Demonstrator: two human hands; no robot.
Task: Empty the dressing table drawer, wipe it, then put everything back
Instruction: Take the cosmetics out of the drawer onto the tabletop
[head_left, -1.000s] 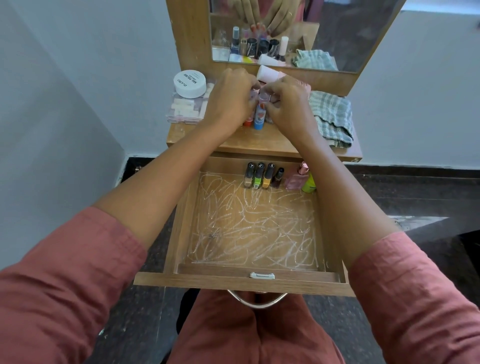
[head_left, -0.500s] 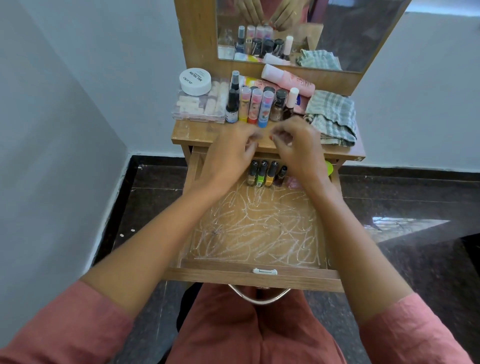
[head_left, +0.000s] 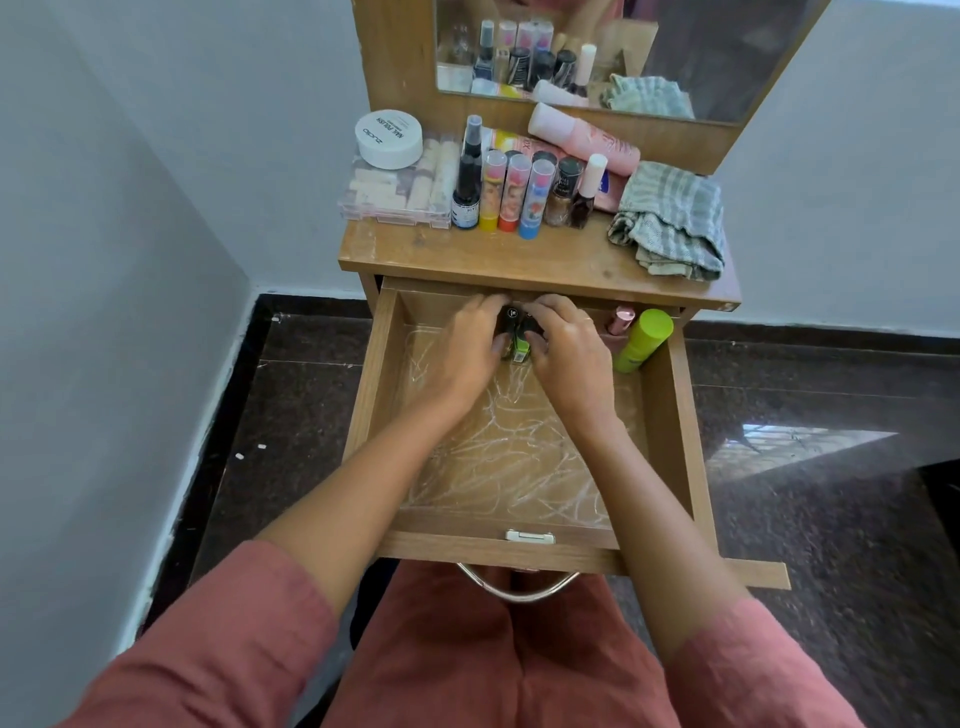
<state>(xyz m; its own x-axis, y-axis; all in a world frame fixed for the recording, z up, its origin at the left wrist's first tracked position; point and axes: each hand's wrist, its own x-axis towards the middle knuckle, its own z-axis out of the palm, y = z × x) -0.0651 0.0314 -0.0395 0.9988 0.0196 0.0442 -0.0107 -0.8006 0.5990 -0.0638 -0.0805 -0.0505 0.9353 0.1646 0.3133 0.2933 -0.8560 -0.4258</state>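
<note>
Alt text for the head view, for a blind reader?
The left hand and right hand grip small bottles at the back of an open drawer. A green bottle sits in its far right corner; cosmetics and a checked cloth rest on the tabletop above.

On my feed the drawer (head_left: 498, 551) stands pulled out, nearer than the tabletop (head_left: 467, 257). At its far wall the left hand (head_left: 462, 353) and right hand (head_left: 569, 353) grip the small bottles (head_left: 519, 340) between them. A tall bottle (head_left: 641, 340) leans in the far right corner. On the tabletop I see a case (head_left: 384, 200) at left with a tub (head_left: 388, 139) on it. A row of bottles (head_left: 514, 195) stands just right of it, a cloth (head_left: 670, 223) lies at right, and the mirror (head_left: 727, 52) is behind.
</note>
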